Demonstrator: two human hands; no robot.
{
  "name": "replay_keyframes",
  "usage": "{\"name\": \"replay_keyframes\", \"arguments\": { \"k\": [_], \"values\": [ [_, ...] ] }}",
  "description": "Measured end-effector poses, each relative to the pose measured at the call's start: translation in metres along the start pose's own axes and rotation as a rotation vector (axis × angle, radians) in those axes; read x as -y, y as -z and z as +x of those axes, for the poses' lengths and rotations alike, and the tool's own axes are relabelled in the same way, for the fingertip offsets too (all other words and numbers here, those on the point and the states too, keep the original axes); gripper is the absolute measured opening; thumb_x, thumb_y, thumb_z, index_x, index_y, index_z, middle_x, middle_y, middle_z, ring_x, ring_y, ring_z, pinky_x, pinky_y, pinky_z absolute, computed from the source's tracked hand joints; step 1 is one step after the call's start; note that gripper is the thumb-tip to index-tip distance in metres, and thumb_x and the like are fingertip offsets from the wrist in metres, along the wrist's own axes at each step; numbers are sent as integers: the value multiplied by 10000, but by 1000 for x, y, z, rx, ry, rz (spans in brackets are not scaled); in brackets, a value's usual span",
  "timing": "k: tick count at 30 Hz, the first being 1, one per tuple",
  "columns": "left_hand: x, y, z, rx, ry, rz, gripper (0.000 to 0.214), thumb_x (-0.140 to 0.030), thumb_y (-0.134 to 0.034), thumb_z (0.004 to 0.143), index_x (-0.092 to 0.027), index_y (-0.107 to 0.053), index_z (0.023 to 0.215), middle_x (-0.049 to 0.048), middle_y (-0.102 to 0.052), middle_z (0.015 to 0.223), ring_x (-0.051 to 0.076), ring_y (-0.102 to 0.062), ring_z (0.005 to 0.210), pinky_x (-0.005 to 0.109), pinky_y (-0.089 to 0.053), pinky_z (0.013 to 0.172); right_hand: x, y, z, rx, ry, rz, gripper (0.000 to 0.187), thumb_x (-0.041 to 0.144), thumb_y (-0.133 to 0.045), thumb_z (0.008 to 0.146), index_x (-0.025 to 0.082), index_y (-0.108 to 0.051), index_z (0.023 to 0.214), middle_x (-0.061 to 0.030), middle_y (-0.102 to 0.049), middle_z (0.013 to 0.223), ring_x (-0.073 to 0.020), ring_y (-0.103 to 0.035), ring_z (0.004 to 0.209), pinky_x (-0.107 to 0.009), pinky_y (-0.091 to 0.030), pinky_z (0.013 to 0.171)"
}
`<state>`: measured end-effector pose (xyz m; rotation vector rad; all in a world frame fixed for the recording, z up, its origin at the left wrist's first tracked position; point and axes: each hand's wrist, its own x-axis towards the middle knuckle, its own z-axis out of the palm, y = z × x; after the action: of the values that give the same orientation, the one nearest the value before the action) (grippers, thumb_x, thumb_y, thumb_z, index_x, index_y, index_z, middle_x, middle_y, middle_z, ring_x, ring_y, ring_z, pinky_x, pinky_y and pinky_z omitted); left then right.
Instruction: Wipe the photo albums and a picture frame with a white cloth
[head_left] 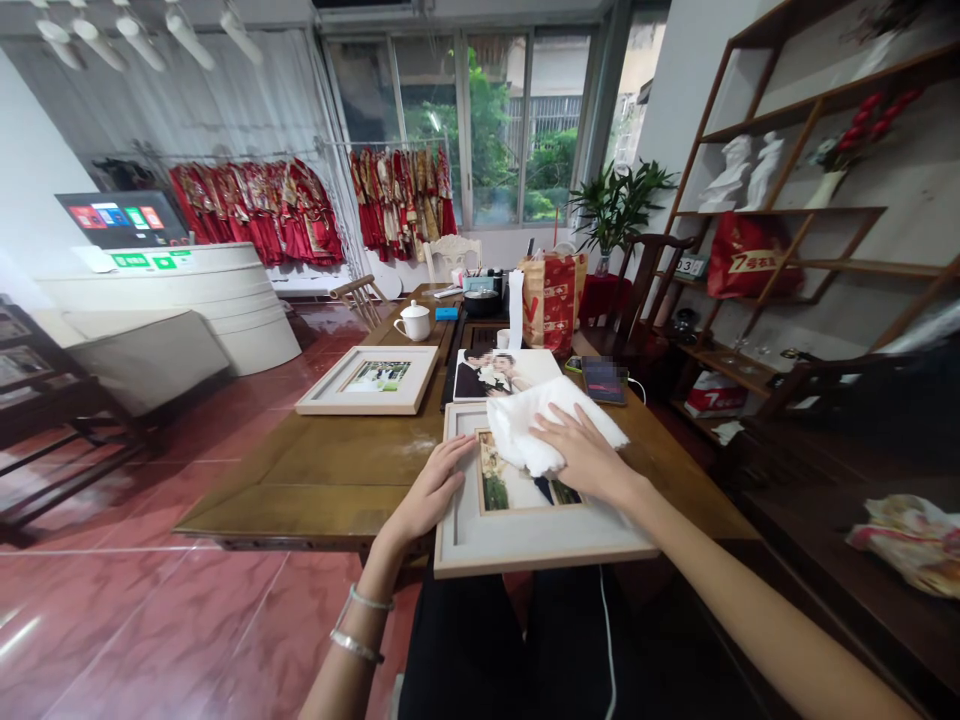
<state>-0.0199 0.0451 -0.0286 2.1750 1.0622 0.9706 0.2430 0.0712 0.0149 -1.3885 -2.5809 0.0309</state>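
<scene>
A light wooden picture frame with a small wedding photo in a wide pale mat lies before me, its near edge jutting past the table edge. My left hand rests on the frame's left border, fingers stretched out over it. On the upper right of the frame lies a crumpled white cloth, covering part of the photo. My right hand presses flat on that cloth with its fingers spread. Just beyond the frame is a larger loose print of a couple, partly hidden by the cloth.
On the wooden table, a second framed photo lies to the left. Further back stand a white lidded cup, a dark pot and a red-and-tan paper bag. A tablet with a white cable lies at right.
</scene>
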Motion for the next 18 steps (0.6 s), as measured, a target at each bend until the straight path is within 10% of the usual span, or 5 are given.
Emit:
{"name": "replay_keyframes", "arguments": {
  "k": [10, 18],
  "values": [
    [-5, 1, -1, -22, 16, -40, 442, -169, -391, 873, -236, -452, 1306, 42, -397, 1402, 205, -284, 1319, 404, -167, 1126, 27, 51, -98, 318, -7, 227, 623, 92, -446, 680, 278, -503, 1271, 20, -435, 1373, -221, -330, 1300, -388, -264, 1081],
    [-2, 1, -1, -7, 12, -41, 441, -171, -383, 876, -233, -445, 1309, 52, -399, 1396, 210, -282, 1316, 424, -172, 1122, -16, 30, -42, 114, -218, 6, 661, 49, -433, 652, 218, -485, 1289, -34, -411, 1395, -251, -264, 1328, -432, -216, 1086]
  ]
}}
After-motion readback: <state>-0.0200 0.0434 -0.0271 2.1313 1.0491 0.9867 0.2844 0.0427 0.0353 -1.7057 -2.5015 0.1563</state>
